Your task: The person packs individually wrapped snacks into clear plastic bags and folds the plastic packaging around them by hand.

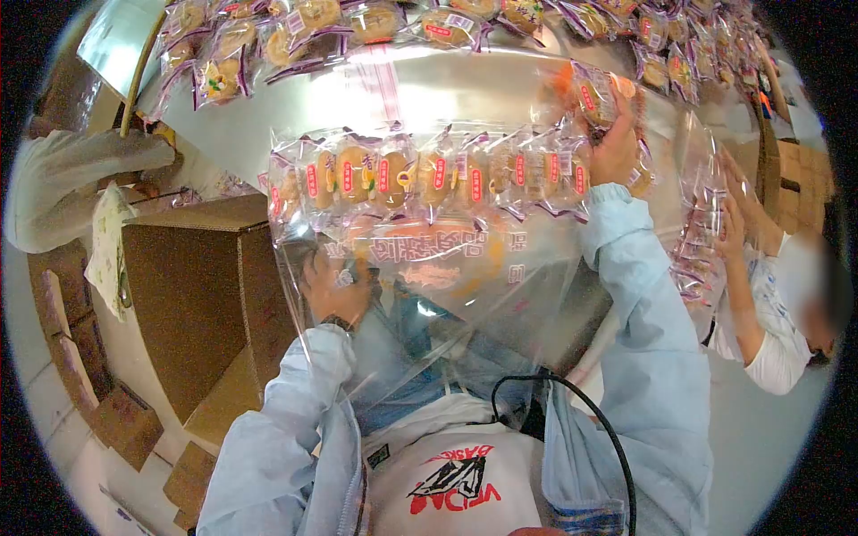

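A large clear plastic bag (429, 295) with printed lettering lies in front of me. Inside its far part stands a row of individually wrapped pastries (438, 174) with red labels and purple-edged wrappers. My left hand (335, 281) is at the bag's near left side, fingers curled against the film, partly hidden by glare. At the row's right end, my right hand (617, 147) is closed on a wrapped pastry (593, 96), its fingertips partly covered by the wrapper.
Many more wrapped pastries (375, 22) lie along the far side of the shiny metal table (322, 94). An open cardboard box (183, 295) stands at my left. On the right, a co-worker (760, 295) handles another filled clear bag (700, 223). Another person's sleeve (89, 179) shows at left.
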Motion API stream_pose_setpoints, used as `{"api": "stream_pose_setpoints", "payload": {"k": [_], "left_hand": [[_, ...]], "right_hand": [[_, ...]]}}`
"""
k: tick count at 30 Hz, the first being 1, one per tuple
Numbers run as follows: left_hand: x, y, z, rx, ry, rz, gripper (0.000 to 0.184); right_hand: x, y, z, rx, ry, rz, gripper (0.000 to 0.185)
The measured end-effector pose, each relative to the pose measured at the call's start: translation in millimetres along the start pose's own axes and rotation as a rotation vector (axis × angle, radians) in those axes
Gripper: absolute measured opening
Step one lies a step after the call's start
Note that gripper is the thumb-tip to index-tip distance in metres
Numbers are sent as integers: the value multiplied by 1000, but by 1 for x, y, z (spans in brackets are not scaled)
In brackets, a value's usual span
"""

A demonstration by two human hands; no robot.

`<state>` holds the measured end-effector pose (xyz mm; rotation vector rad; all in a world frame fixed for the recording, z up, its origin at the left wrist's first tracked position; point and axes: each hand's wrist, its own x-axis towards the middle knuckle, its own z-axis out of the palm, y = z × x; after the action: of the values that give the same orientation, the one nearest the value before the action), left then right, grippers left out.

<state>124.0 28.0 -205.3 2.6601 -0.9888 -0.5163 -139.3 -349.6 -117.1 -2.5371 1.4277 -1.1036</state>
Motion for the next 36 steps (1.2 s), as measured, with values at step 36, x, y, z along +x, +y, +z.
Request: {"api": "stream_pose_setpoints", "payload": {"k": [36], "left_hand": [[1, 28, -33, 123, -70, 18, 64]], "right_hand": [[0, 8, 4, 6, 24, -30, 74]]}}
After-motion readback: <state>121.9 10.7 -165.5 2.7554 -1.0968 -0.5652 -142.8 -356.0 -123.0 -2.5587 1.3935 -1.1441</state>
